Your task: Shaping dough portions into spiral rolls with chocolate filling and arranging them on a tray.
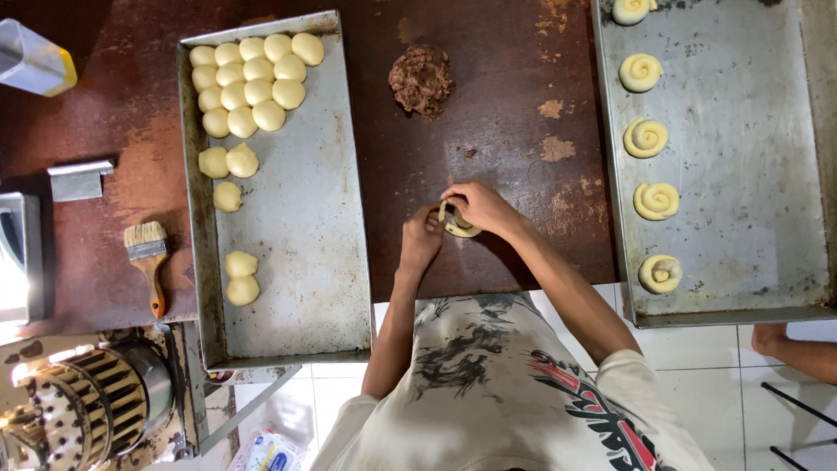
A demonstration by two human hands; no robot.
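Both hands, left hand [422,235] and right hand [478,207], have fingers pinched around a coiled dough piece [457,223] on the brown table [488,131], looks soft and sticky, so I'd grip the edges gently.

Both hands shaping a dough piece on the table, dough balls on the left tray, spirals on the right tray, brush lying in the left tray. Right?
No: the brush lies on the table, left of the left tray, as the head view shows. The rest holds.
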